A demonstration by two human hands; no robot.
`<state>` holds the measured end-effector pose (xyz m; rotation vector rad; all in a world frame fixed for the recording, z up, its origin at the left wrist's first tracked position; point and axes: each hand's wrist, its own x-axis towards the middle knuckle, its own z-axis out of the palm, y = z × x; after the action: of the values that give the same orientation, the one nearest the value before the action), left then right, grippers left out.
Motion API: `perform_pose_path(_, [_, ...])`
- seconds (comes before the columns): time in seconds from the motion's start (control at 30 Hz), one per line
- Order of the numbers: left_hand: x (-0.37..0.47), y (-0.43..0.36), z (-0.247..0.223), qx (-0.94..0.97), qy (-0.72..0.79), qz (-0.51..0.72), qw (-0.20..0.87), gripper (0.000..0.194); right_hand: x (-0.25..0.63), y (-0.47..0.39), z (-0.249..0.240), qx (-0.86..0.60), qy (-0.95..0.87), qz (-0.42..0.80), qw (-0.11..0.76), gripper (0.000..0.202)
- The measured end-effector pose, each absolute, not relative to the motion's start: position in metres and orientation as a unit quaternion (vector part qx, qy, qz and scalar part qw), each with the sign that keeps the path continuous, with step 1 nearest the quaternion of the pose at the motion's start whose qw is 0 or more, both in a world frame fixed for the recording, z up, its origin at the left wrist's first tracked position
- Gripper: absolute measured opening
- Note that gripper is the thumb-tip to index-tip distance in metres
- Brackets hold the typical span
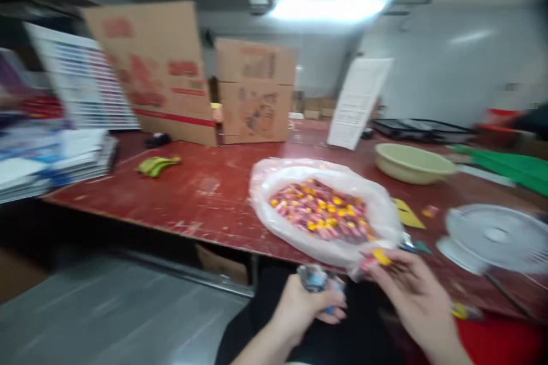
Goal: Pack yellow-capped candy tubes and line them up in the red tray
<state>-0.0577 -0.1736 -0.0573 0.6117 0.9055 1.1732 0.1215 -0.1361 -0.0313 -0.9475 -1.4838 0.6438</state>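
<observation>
In the head view, the main risk is a spill: the white plastic bag (269,225) sits at the front edge of the red worktop (171,194), its near rim seeming to lap over that edge, so a sleeve or wrist catching the loose plastic could drag it down and tip out the small pink-and-yellow pieces (321,211) heaped inside. A lone piece could also drop to the lap or floor, since the right hand (413,293) works right at that edge and has only a fingertip hold. Its thumb and forefinger are nearly together, pinching a pink-and-yellow piece (381,256) just by the bag's near right rim; the other fingers curl loosely, and blur hides whether the piece touches the plastic. The left hand (310,302), out in front of the edge over dark clothing, is closed around a crinkled clear-and-blue bundle (317,278), perhaps small packets, with the ends poking out above the fist; too loose a squeeze could let one slip to the floor. Right of the bag, a yellow card (408,215) and a translucent round lid (499,235) lie near the right hand, where a careless elbow could shift the lid.
</observation>
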Motion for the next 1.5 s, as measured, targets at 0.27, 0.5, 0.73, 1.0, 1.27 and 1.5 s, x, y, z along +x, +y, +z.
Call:
perform_pose_path(0.27, [-0.046, -0.166, -0.040, 0.293, 0.464, 0.465, 0.695, 0.040, 0.121, -0.141, -0.014, -0.346, -0.722, 0.160, 0.578, 0.020])
perform_pose_path(0.5, [-0.027, -0.167, -0.041, 0.311, 0.463, 0.441, 0.703, 0.037, 0.132, -0.136, -0.023, -0.397, -0.629, 0.387, 0.544, 0.022])
perform_pose_path(0.73, [-0.014, -0.165, -0.037, 0.254, 0.446, 0.412, 0.753, 0.029, 0.133, -0.136, -0.045, -0.368, -0.510, 0.562, 0.538, 0.030])
perform_pose_path(1.0, [-0.012, -0.161, -0.053, 0.284, 0.455, 0.411, 0.737, 0.038, 0.137, -0.137, -0.051, -0.356, -0.445, 0.541, 0.618, 0.024])
perform_pose_path(1.27, [-0.007, -0.162, -0.053, 0.272, 0.473, 0.450, 0.707, 0.034, 0.134, -0.146, -0.042, -0.424, -0.459, 0.598, 0.501, 0.033])
perform_pose_path(1.5, [-0.012, -0.165, -0.052, 0.294, 0.467, 0.413, 0.725, 0.042, 0.130, -0.145, -0.046, -0.429, -0.512, 0.574, 0.473, 0.035])
